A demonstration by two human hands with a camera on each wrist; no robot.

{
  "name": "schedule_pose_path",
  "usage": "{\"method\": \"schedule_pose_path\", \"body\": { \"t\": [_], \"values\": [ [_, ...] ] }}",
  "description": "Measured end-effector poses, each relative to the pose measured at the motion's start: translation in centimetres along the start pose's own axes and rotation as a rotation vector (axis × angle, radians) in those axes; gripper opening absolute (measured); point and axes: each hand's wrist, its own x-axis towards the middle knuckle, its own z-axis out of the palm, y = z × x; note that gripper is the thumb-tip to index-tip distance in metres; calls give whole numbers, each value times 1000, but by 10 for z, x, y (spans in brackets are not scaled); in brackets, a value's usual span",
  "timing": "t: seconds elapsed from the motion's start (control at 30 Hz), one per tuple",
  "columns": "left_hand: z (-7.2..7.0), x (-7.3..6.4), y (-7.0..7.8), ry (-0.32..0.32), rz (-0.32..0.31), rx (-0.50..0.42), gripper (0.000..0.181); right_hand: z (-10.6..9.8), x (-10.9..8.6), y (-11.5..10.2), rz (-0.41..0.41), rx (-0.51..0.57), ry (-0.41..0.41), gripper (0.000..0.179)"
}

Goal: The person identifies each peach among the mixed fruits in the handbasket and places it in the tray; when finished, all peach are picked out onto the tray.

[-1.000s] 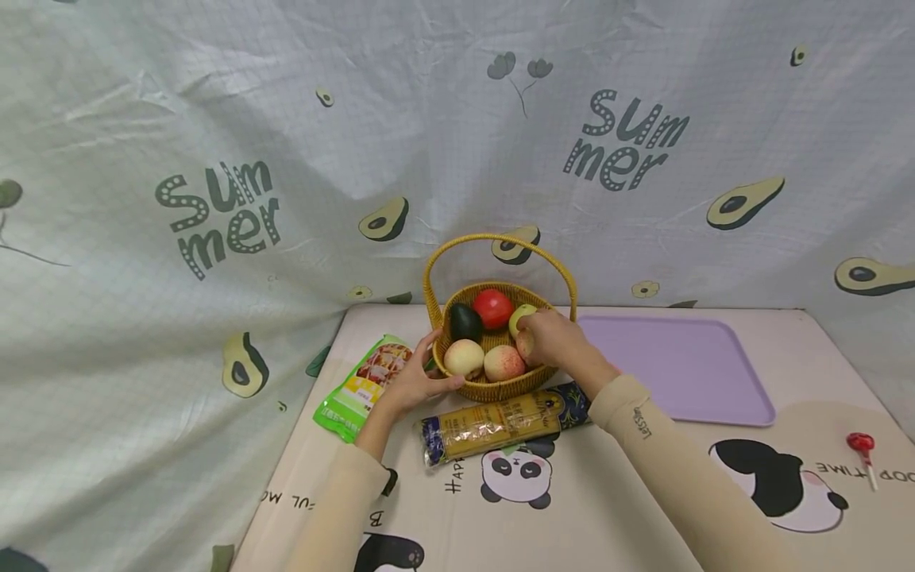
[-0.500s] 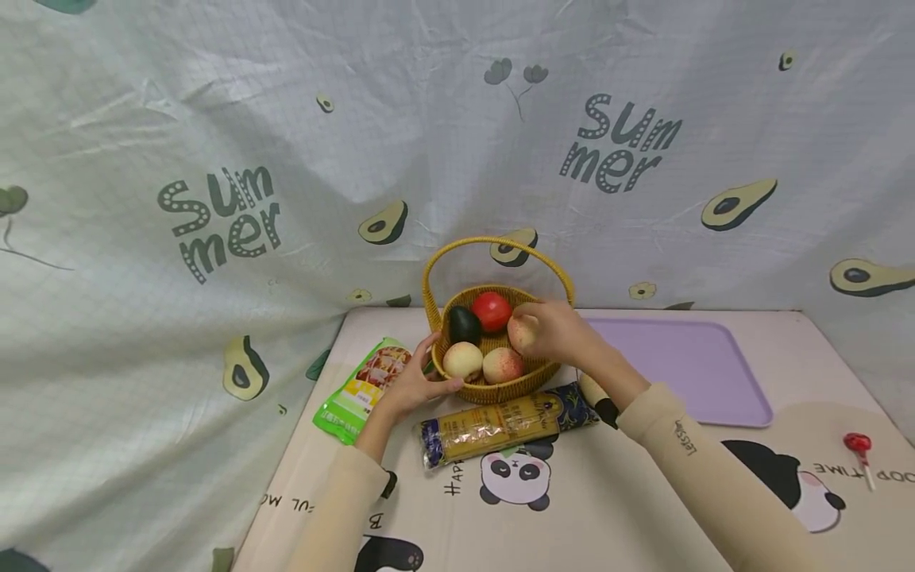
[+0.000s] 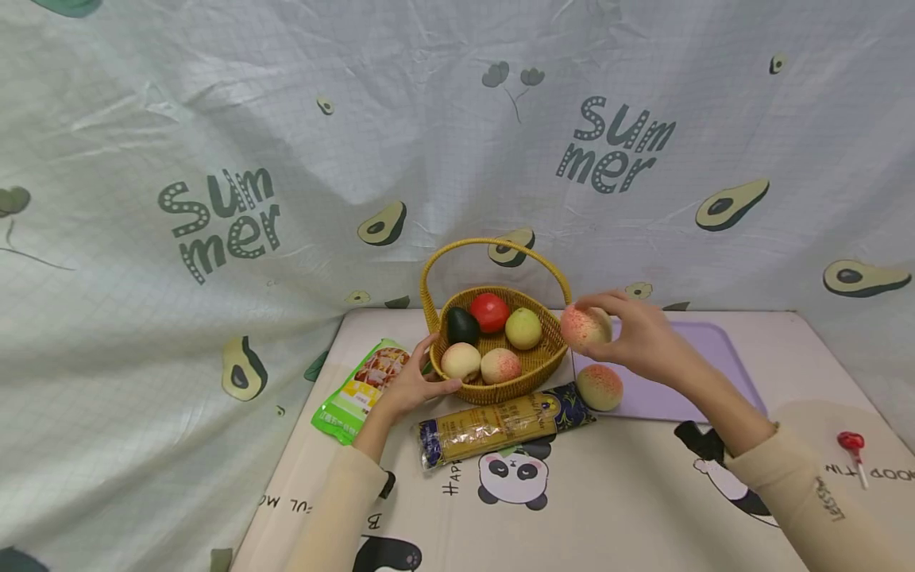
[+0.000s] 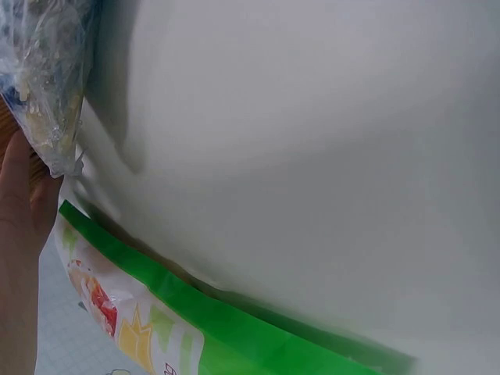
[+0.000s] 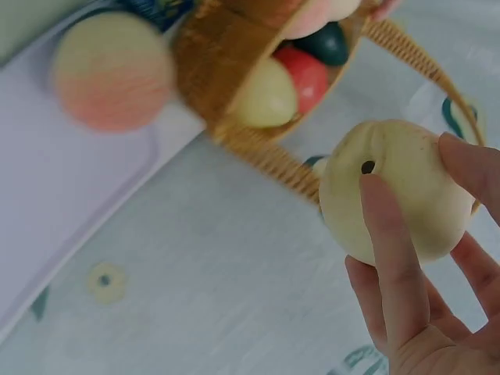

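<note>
My right hand (image 3: 639,338) pinches a peach (image 3: 581,327) between thumb and fingers, raised just right of the wicker basket (image 3: 554,361). In the right wrist view the pale underside of this peach shows a small dark hole. With fingers and thumb spread, my left hand (image 3: 418,387) rests against the basket's left front side. Inside the basket lie a dark green avocado (image 3: 463,326), a red round fruit (image 3: 489,312), a yellow-green pear-like fruit (image 3: 523,329) and two peaches (image 3: 500,366). Another peach (image 3: 600,388) sits at the front left corner of the lilac tray (image 3: 661,405).
A gold and blue plastic pack (image 3: 500,427) lies in front of the basket. Left of it is a green food pouch (image 3: 364,389), partly behind my left hand. A red lollipop (image 3: 852,445) lies far right. The basket's tall handle (image 3: 493,241) arches overhead; a printed curtain (image 3: 322,159) hangs behind.
My right hand has lifted a peach out of the basket and moved right with it. The yellow-green fruit and the peach by the tray now show fully. The left hand has stayed put.
</note>
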Motion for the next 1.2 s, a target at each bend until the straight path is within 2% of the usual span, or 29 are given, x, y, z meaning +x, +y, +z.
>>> {"method": "schedule_pose_path", "body": {
  "t": [0.17,0.27,0.43,0.57,0.73,1.0,1.2],
  "values": [
    [0,0,0,4,6,9,105,-12,-29,27,52,-77,41,57],
    [0,0,0,-1,12,11,105,-13,-45,48,51,-112,68,56],
    [-1,0,1,-4,12,18,105,-6,-65,80,20,-88,100,54],
    [-1,0,1,0,8,19,105,4,-76,97,62,-103,89,55],
    [0,-2,1,5,2,9,105,18,-84,109,129,-106,44,51],
    [1,-2,0,12,-6,1,106,38,-84,120,127,-78,-17,54],
    [1,-1,-1,14,-3,-8,105,47,-80,118,109,-81,-23,53]
  ]
}}
